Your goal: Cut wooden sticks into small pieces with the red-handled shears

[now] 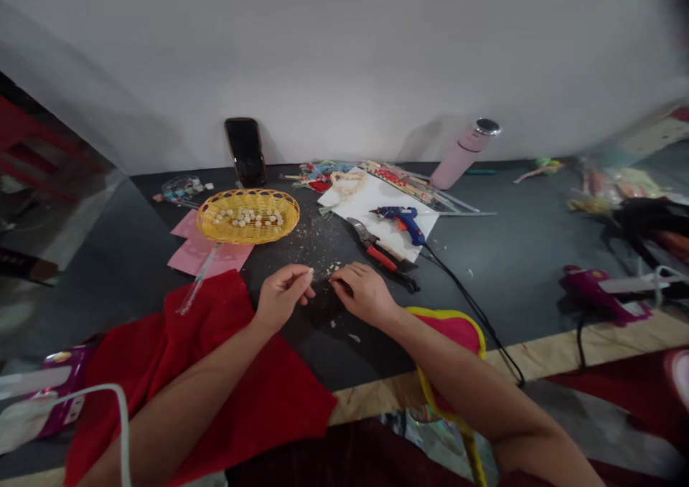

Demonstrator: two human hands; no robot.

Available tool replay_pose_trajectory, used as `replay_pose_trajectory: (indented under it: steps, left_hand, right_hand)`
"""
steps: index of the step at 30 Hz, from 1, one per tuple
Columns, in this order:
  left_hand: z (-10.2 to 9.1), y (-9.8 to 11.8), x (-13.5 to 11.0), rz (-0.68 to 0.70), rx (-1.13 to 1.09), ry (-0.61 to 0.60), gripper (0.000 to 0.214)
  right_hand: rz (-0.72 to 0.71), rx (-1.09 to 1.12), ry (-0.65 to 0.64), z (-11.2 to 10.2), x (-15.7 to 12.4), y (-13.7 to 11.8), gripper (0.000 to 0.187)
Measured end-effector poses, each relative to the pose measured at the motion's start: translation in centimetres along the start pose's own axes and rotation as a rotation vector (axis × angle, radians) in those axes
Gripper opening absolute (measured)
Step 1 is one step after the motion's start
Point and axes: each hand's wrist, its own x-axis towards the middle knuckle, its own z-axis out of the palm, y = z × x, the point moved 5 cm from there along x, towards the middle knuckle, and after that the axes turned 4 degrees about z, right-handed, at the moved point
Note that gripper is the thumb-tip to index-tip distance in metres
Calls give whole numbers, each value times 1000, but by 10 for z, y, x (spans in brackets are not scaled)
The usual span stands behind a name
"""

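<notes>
Over the dark tabletop, my left hand [285, 293] pinches a tiny pale piece [311, 272] between thumb and forefinger. Close by on the right, my right hand [363, 291] has its fingers pressed together near the table; whatever is in them, if anything, is hidden. A few small pale bits [334, 268] lie between the hands at the far side. Beyond my left hand stands a yellow woven basket [247, 237] with several small whitish beads [250, 218] in it. Red-handled pruning shears [380, 255] and a blue glue gun [401, 218] rest beyond my right hand.
A phone [246, 150] leans on the wall, and a pink bottle [463, 153] stands farther right. White paper [349, 204], wrapped sticks [398, 186] and pink sheets [186, 254] lie about. Red cloth [280, 394] covers the front left. The glue gun's cord [468, 297] runs over the front edge.
</notes>
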Motion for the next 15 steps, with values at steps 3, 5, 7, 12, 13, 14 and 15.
replay_pose_trajectory:
  steps: [3, 5, 7, 12, 13, 14, 15]
  left_hand:
    - [-4, -4, 3, 2, -60, 38, 19]
    - [-5, -6, 5, -6, -89, 52, 19]
    - [-6, -7, 6, -12, -110, 62, 19]
    - [-6, -5, 6, -16, -119, 58, 19]
    - [-7, -5, 5, -14, -116, 58, 19]
    - [-7, -5, 5, -12, -113, 60, 19]
    - [-7, -5, 5, -11, -109, 61, 19]
  right_hand:
    - [37, -119, -1, 0, 0, 3, 11]
    - [43, -139, 5, 0, 0, 4, 13]
    - [38, -109, 13, 0, 0, 4, 15]
    - [10, 55, 35, -2, 2, -1, 19]
    - [1, 68, 34, -4, 2, -2, 19]
    - [-6, 70, 30, -6, 2, -4, 20]
    - [-13, 64, 20, -8, 2, -4, 21]
